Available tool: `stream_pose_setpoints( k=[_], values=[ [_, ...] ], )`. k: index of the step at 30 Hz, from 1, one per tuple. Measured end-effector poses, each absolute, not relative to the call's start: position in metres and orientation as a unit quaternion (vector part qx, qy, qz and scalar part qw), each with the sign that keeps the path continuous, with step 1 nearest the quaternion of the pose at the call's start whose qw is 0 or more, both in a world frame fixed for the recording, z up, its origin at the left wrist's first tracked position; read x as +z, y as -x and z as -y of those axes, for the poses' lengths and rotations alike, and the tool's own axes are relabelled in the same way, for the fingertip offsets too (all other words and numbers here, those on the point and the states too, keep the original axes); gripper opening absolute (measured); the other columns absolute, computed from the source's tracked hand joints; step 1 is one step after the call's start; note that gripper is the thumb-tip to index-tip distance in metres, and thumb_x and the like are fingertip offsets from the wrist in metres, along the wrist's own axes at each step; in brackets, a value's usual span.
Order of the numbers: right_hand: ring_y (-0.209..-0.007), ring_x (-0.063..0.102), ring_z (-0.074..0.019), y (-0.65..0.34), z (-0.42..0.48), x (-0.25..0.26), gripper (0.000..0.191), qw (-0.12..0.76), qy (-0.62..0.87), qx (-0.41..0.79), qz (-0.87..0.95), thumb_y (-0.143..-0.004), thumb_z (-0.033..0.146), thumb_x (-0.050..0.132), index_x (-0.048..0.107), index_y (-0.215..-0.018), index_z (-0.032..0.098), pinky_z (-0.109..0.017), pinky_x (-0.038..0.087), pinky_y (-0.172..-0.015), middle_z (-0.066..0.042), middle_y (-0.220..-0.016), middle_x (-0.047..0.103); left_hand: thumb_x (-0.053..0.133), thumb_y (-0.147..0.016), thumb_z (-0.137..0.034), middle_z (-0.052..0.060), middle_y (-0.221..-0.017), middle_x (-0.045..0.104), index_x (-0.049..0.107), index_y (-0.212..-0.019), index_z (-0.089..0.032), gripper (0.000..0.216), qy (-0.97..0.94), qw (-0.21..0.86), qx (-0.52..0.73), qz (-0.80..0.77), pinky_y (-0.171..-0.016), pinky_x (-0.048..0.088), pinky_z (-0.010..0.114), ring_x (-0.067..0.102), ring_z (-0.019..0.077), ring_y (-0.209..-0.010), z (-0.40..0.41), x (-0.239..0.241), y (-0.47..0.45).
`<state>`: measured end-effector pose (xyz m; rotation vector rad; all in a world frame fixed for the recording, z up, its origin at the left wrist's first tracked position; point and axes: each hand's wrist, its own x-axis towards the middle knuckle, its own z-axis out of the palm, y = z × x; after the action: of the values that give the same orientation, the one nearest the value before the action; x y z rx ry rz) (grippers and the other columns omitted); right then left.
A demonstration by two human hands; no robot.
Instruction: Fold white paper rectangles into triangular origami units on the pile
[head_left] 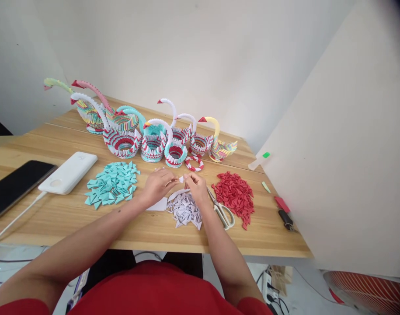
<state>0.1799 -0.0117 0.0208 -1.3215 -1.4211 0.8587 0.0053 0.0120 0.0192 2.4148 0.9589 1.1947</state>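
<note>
A small folded piece of white paper (182,179) is held up between my two hands, above the table. My left hand (159,184) pinches it from the left, fingers bent and close together. From the other side, the thumb and fingers of my right hand (194,185) are closed on it. Right under my hands lies a pile of white folded paper triangles (186,211), with a curved white strip (177,194) along its upper edge. A flat white paper sheet (158,204) is partly covered by my left hand and forearm.
Turquoise triangles (113,183) lie left, red triangles (235,194) right, with scissors (223,212) beside my right forearm. Several paper swans (123,142) and a red-white ring (194,163) stand behind. A phone (19,183), cabled power bank (68,173) and glue bottle (259,161) flank them.
</note>
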Motion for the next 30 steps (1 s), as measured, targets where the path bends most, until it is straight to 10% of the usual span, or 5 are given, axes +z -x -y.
stream_pose_setpoints(
  k=[8, 19, 30],
  values=[
    [-0.05, 0.046, -0.0108, -0.178, 0.013, 0.023, 0.032, 0.474, 0.543, 0.357, 0.594, -0.082, 0.043, 0.054, 0.051, -0.061, 0.019, -0.023, 0.037, -0.052, 0.004, -0.05, 0.049, 0.052, -0.09, -0.033, 0.007, -0.081, 0.066, 0.064, -0.08, -0.016, 0.023, -0.853, 0.124, 0.403, -0.307, -0.078, 0.038, 0.033, 0.057, 0.0206, -0.081, -0.013, 0.018, -0.006],
    [-0.053, 0.042, -0.0108, -0.176, 0.017, 0.028, 0.028, 0.48, 0.559, 0.251, 0.628, -0.084, 0.039, 0.053, 0.059, -0.066, 0.018, -0.024, 0.034, -0.054, 0.004, -0.056, 0.048, 0.064, -0.077, -0.042, 0.002, -0.068, 0.06, 0.065, -0.075, -0.012, 0.029, -0.638, 0.567, 0.394, -0.341, -0.065, 0.042, 0.025, 0.052, 0.0122, -0.064, -0.024, 0.001, -0.01],
    [-0.063, 0.047, -0.0145, -0.174, 0.021, 0.028, 0.026, 0.43, 0.553, 0.129, 0.702, -0.086, 0.035, 0.049, 0.062, -0.069, 0.02, -0.028, 0.037, -0.065, -0.001, -0.066, 0.055, 0.064, -0.077, -0.043, 0.003, -0.07, 0.06, 0.065, -0.078, -0.013, 0.031, -0.642, 0.571, 0.382, -0.34, -0.063, 0.044, 0.024, 0.054, 0.0111, -0.063, -0.024, -0.003, -0.011]
  ],
)
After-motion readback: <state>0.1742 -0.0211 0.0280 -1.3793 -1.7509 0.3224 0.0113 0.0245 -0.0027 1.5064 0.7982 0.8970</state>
